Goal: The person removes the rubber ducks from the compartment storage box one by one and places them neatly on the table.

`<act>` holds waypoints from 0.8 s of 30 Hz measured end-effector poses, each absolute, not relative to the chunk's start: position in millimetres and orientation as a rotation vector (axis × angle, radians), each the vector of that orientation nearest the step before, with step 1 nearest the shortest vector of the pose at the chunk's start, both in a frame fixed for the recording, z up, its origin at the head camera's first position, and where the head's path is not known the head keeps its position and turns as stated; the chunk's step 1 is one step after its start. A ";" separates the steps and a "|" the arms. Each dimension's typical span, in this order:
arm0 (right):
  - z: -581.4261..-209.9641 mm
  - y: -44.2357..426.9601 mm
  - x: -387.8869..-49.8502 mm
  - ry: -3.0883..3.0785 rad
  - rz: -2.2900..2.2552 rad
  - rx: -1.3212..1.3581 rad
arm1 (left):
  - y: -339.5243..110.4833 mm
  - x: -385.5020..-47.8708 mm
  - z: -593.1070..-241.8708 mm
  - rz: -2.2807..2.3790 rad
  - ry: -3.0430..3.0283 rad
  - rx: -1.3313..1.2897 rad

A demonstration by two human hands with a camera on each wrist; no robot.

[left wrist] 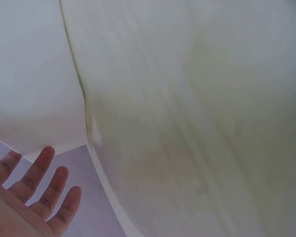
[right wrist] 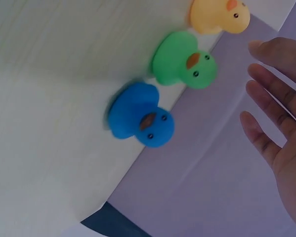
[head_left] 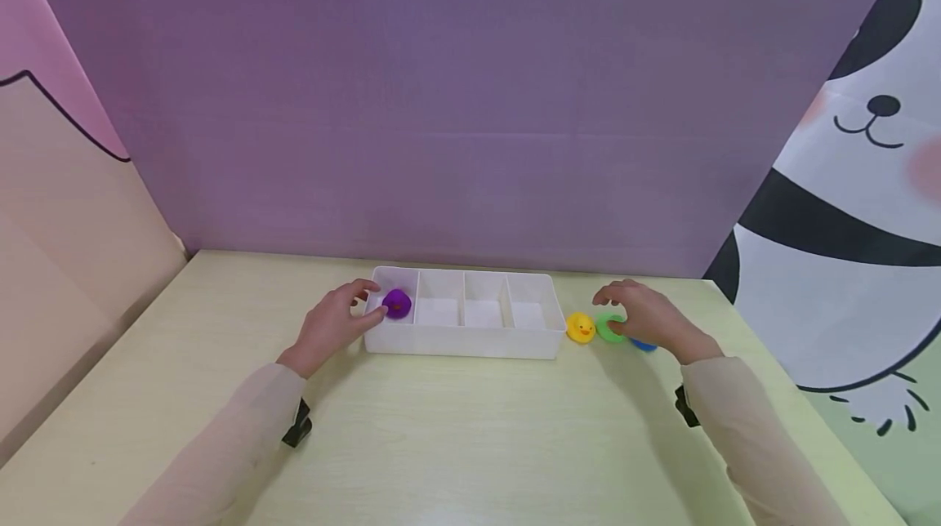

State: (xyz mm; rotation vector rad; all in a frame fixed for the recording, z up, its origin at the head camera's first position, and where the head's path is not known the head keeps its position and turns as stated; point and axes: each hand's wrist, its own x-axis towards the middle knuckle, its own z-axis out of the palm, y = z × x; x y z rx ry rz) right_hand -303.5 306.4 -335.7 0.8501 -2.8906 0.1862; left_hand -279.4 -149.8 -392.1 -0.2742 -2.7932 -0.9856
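Note:
A purple toy duck (head_left: 397, 305) sits in the leftmost compartment of a white divided box (head_left: 463, 342). My left hand (head_left: 334, 323) is at the box's left end, its thumb tip right beside the purple duck; whether they touch is hard to tell. Its fingers look spread in the left wrist view, where the duck does not show. Above the green rubber duck (right wrist: 185, 60) hovers my right hand (head_left: 647, 315), fingers apart and holding nothing. A yellow duck (head_left: 581, 328) and a blue duck (right wrist: 140, 114) stand on either side of the green one, the blue partly covered in the head view.
The box stands near the back of a pale wooden table (head_left: 456, 436), with several compartments divided by thin walls. A purple backdrop (head_left: 456, 101) rises behind the table. A panda-printed panel (head_left: 845, 281) stands along the right side.

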 end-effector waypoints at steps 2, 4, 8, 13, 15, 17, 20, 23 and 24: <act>-335.2 301.0 -303.0 -2.879 0.181 0.866 | -149.4 -279.3 -391.7 -0.984 -2.793 -0.275; -334.3 295.4 -302.4 -2.854 0.170 0.889 | -149.0 -279.4 -391.3 -0.978 -2.794 -0.276; -331.0 284.8 -302.4 -2.808 0.167 0.917 | -149.1 -279.1 -390.9 -0.972 -2.797 -0.272; -325.8 271.9 -304.0 -2.792 0.182 0.946 | -149.2 -278.8 -390.0 -0.978 -2.791 -0.267; -324.6 266.2 -305.1 -2.779 0.184 0.972 | -149.1 -278.7 -389.8 -0.978 -2.787 -0.266; -324.1 260.8 -306.4 -2.763 0.184 1.002 | -149.0 -279.0 -389.7 -0.977 -2.785 -0.267; -323.6 252.3 -307.5 -2.746 0.181 1.032 | -149.1 -279.3 -390.4 -0.965 -2.786 -0.268; -322.2 243.6 -308.0 -2.753 0.183 1.039 | -149.2 -279.7 -390.8 -0.961 -2.781 -0.277; -321.4 240.3 -307.9 -2.757 0.185 1.040 | -149.3 -279.8 -390.8 -0.960 -2.780 -0.278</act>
